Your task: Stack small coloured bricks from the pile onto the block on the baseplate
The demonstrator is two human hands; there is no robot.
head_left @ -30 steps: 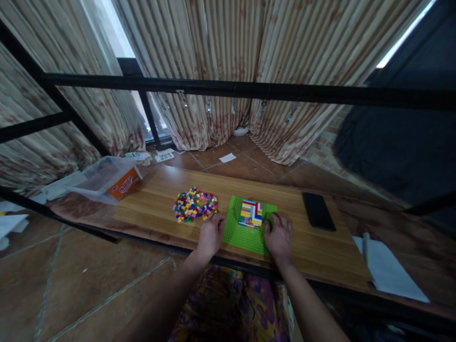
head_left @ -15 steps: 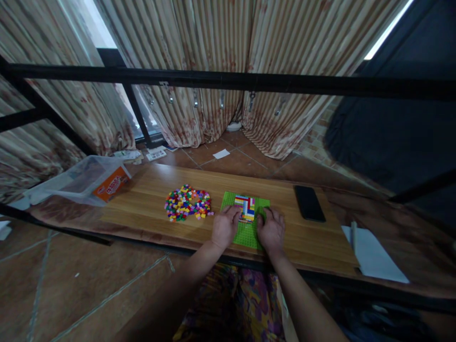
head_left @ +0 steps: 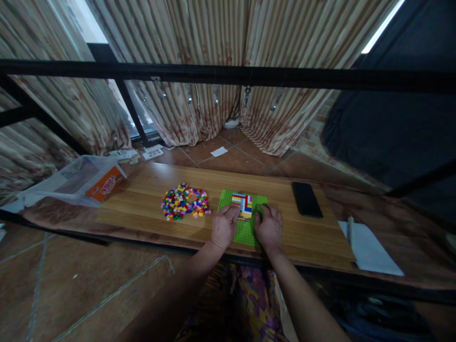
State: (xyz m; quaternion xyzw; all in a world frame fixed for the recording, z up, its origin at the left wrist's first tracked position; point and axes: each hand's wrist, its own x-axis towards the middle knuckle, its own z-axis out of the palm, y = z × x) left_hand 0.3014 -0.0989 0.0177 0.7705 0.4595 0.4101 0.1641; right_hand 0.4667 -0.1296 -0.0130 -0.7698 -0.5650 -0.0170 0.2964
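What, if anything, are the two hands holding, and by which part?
I cannot tell: the left hand is at the left side of the brick block, the right hand at the right edge of the green board.

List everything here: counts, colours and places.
tabletop: one, brown, centre
baseplate: one, green, on tabletop
brick build: one, multicoloured, on baseplate
loose bricks: many, multicoloured, left of baseplate
phone: one, black, tabletop's right
bin: one, clear, tabletop's left
sheet: one, white, right of tabletop
rod: one, pale, on sheet
papers: several, whitish, beyond tabletop
tiles: many, brown, floor
curtains: several, striped beige, background
frame: one, black, before curtains
drape: one, dark blue, right
garment: one, patterned, lap
left hand: one, build's left edge
right hand: one, baseplate's right edge
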